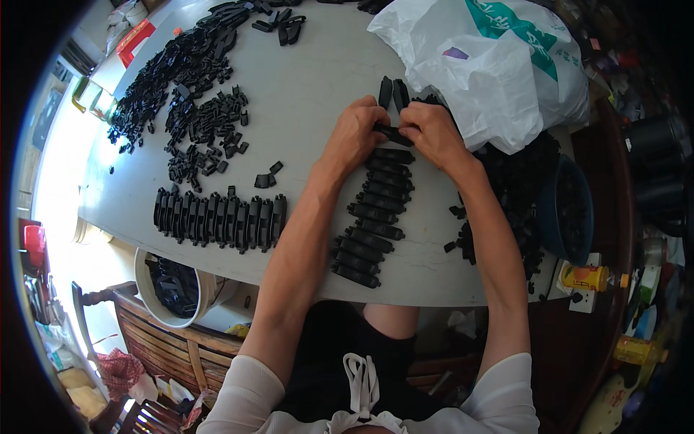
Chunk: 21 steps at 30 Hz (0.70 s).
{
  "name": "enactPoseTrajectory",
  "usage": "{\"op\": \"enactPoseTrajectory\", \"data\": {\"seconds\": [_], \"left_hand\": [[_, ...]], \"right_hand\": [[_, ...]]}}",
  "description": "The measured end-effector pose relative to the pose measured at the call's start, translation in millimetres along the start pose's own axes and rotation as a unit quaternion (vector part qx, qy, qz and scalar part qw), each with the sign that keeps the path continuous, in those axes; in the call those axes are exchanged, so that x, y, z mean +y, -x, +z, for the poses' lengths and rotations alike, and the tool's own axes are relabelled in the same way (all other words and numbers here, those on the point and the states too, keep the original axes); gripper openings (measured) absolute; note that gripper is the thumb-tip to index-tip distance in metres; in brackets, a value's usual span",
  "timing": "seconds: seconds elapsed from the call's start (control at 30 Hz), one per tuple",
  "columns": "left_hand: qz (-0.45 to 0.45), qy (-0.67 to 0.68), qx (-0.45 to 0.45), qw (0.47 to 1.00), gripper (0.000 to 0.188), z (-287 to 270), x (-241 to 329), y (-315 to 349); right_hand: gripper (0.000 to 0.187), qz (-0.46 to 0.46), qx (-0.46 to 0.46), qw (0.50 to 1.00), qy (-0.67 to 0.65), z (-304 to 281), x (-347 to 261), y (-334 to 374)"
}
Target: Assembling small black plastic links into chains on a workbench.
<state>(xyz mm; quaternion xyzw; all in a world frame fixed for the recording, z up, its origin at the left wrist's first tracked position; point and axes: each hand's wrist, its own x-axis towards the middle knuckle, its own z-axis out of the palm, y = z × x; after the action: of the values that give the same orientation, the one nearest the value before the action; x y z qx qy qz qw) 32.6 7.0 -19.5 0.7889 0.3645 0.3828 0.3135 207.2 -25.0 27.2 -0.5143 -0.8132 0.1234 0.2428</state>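
Observation:
My left hand [359, 129] and my right hand [432, 134] meet over the table, closed on the two ends of one long black plastic piece [394, 134]. Their fingertips partly hide it. Just beyond my fingers, two similar pieces [385, 92] lie pointing away from me. A column of several black plastic pieces [381, 205] runs toward me between my forearms, each lying crosswise. Left of my left forearm, a row of similar pieces [220, 220] stretches along the near table edge. Three small black parts [266, 180] lie above that row.
Heaps of small black parts [206, 119] cover the table's [303, 87] far left. A white plastic bag [499, 65] bulges at the far right. Below it are more black parts [506, 195] and a blue bowl [565, 210]. A white bucket [148, 289] holding black pieces stands below the left edge.

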Motion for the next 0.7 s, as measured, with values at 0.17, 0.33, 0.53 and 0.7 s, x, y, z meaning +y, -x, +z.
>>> {"op": "enactPoseTrajectory", "data": {"seconds": [0.17, 0.33, 0.53, 0.7], "left_hand": [[0.011, 0.006, 0.001, 1.000, 0.027, -1, -3, 1], [0.007, 0.027, -0.006, 1.000, 0.027, 0, -5, -1], [0.035, 0.023, 0.016, 0.999, 0.028, 2, -8, 1], [0.014, 0.025, -0.013, 1.000, 0.029, -1, -6, -4]], "right_hand": [[0.011, 0.144, -0.093, 0.983, -0.068, -7, -7, -21], [0.009, 0.222, -0.134, 0.957, -0.129, -6, -8, -24], [0.005, 0.049, -0.092, 0.994, 0.031, -2, -11, -21], [0.017, 0.193, -0.115, 0.974, -0.034, -2, -12, -14]]}}
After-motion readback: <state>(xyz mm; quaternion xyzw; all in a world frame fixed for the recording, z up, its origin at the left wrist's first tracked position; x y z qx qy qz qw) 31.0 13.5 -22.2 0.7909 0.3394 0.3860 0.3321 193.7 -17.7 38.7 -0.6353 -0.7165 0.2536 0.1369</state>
